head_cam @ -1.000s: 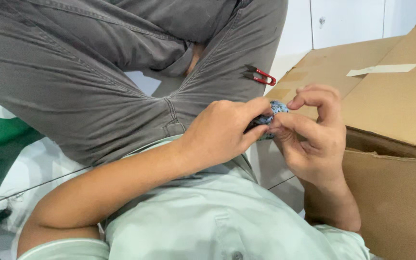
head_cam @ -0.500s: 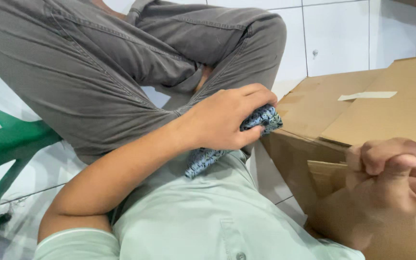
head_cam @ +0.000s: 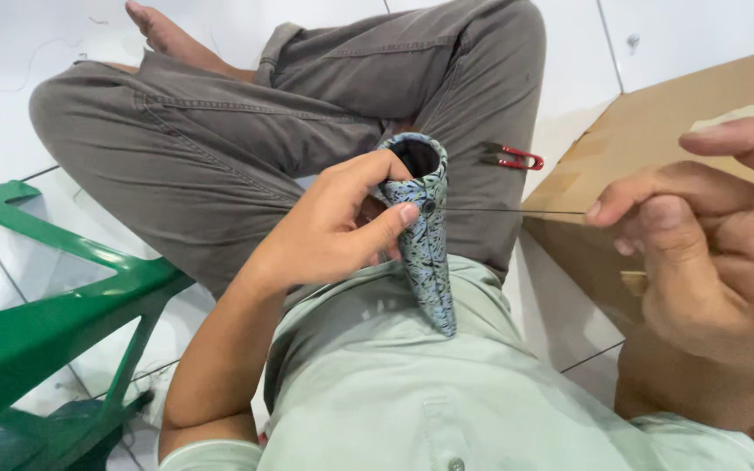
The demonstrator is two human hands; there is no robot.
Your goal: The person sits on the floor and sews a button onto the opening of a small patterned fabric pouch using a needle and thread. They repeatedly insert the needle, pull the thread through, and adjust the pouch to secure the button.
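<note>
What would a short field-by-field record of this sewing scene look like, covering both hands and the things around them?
Left hand: left hand grips a blue patterned fabric cone, open end up
Right hand: right hand pinches a thin taut thread running to the cone
Lap: small red-handled thread snips lie on the grey trouser leg
Right side: brown cardboard box
Left side: green plastic chair frame
Floor: white tiles

A patterned blue fabric cone [head_cam: 427, 240] is gripped by the left hand [head_cam: 329, 235], open end up. A taut thread [head_cam: 508, 210] is pinched by the right hand [head_cam: 709, 253], stretched from the cone. Red snips [head_cam: 510, 156] lie beyond, on the trouser leg [head_cam: 482, 78]. A cardboard box [head_cam: 656, 139] sits behind the right hand.
</note>
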